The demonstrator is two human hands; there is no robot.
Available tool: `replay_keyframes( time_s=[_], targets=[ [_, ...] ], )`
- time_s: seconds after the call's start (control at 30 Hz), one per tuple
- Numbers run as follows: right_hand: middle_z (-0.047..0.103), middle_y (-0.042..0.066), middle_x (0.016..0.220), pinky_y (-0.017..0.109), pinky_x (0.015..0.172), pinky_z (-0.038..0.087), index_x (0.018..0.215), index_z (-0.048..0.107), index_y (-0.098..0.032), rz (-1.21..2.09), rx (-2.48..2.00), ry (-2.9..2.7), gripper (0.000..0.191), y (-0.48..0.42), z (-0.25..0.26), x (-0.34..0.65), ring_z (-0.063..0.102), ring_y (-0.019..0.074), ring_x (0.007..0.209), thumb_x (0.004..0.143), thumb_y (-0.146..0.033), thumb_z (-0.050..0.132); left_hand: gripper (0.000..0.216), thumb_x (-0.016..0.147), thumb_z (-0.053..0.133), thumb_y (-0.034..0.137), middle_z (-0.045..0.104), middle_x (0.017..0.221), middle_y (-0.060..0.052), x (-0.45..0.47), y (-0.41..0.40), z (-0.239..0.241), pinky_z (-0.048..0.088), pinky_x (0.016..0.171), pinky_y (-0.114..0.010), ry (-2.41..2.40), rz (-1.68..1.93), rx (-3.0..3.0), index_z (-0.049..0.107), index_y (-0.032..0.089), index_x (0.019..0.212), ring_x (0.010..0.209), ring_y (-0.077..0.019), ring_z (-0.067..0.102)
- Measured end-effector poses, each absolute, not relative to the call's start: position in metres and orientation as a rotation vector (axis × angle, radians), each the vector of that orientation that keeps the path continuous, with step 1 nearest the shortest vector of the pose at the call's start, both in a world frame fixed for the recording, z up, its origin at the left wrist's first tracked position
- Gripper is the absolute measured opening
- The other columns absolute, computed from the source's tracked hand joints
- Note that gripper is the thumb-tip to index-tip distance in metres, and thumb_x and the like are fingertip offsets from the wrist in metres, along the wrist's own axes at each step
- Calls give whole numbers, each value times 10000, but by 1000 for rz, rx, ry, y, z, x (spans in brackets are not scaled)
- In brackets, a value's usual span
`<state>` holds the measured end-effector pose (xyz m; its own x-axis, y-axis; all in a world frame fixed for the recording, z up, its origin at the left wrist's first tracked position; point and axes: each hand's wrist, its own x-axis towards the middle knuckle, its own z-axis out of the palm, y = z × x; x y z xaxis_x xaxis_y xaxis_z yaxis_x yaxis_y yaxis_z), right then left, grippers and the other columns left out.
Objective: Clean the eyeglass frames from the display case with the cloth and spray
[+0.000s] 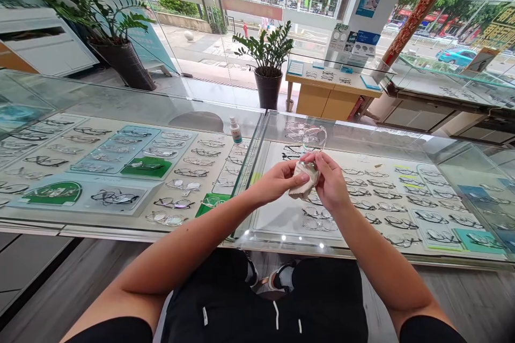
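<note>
Forearms (209,225) are reaching forward and converging. The left hand (279,178) is pinching a crumpled, pale beige fabric cloth (302,185) between thumb and fingers; the right hand (332,179) is closing narrowly around thin-rimmed, clear, round-lensed eyeglasses (314,139) beside the cloth. The step in hand appears to be wiping a lens, and the next move seems to be calling for steadying the rim under light rubbing. The eyeglasses are hovering between the hands, one lens standing free and pointing away from the body; their long axis seems to be running outward from the cloth, though the temples are not showing clearly. Beneath, a clear glass display counter (277,214) is holding rows of spectacle frames (387,193). Beyond, a small white plastic bottle (235,131) is standing, and farther off a leafy green plant (265,53) is growing.
</note>
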<state>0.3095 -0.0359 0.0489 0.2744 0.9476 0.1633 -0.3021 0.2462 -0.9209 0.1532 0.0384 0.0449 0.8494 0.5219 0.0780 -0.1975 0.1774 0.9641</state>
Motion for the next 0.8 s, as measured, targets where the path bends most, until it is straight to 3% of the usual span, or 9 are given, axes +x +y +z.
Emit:
replay_keyframes(
  time_s=[0.2,0.37,0.6,0.8],
  targets=[
    [784,56,1088,342,879,603,884,821,-267,1060,-907,-848,303,-35,47,311,712,230,1015,909,-569,836,559,915,817,675,644,815,-20,152,37,47,472,649,-259,283,551,1321,694,145,1041,689,-126,568],
    [799,61,1086,373,966,598,903,842,-265,1037,-902,-861,292,-35,46,312,717,246,1075,924,-556,833,599,943,812,641,681,867,-26,151,39,46,501,684,-264,223,526,1299,672,155,1264,720,-132,616],
    [800,52,1060,361,1004,584,917,865,-286,1060,-871,-909,278,-38,46,311,712,233,1103,954,-559,829,527,897,869,611,689,776,-49,147,45,42,491,652,-254,215,434,1341,663,127,932,676,-131,624],
    [791,62,1137,360,934,614,948,862,-289,1040,-917,-1031,309,-39,44,311,725,231,1066,955,-596,823,586,830,919,622,654,756,-1,149,44,37,511,605,-245,308,546,1357,690,131,1053,612,-112,600]
  ],
)
